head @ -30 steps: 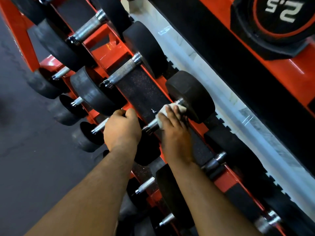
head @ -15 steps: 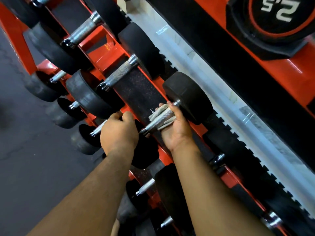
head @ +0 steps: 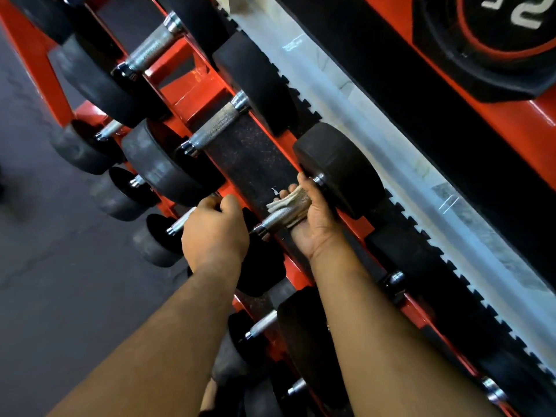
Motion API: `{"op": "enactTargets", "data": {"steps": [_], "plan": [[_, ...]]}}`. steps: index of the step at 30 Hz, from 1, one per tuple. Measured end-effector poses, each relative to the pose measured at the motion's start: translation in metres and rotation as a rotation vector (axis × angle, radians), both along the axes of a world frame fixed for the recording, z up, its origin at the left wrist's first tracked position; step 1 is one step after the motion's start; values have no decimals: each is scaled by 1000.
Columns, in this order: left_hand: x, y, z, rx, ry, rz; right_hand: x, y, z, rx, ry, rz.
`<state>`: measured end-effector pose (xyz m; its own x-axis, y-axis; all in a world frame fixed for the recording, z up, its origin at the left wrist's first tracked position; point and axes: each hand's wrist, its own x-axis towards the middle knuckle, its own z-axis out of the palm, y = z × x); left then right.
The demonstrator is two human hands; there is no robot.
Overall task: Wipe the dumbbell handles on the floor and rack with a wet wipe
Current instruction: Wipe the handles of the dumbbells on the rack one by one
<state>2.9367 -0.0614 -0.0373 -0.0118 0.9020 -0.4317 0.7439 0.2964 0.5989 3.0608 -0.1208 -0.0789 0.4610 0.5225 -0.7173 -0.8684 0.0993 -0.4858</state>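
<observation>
White upside-down numerals, apparently "2.5" and cut off by the frame edge, mark the black-and-red weight plate [head: 493, 34].

Showing two bare forearms, uncovered right down to the frame's lower edge. Ending in a bare left hand [head: 215, 233] at the aisle side of the red dumbbell rack [head: 192, 94] and a bare right hand [head: 316, 224] over it. Carrying one tiny pale speck on the right forearm, too small to identify.

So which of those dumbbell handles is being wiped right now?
The handle gripped by the right hand through a wet wipe; the others are bare.
</observation>
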Motion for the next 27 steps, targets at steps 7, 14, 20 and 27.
{"op": "enactTargets", "data": {"steps": [7,14,20,27], "plan": [[0,1,0,10,-4,-3,-18,-9,-10,-55,-148,-101],[1,0,1,11,-7,-11,4,0,-9,18,-66,-29],[1,1,1,4,-7,5,-24,-14,-15,-39,-97,-65],[0,0,0,17,-10,-2,-13,1,-14,-6,16,-19]]}}
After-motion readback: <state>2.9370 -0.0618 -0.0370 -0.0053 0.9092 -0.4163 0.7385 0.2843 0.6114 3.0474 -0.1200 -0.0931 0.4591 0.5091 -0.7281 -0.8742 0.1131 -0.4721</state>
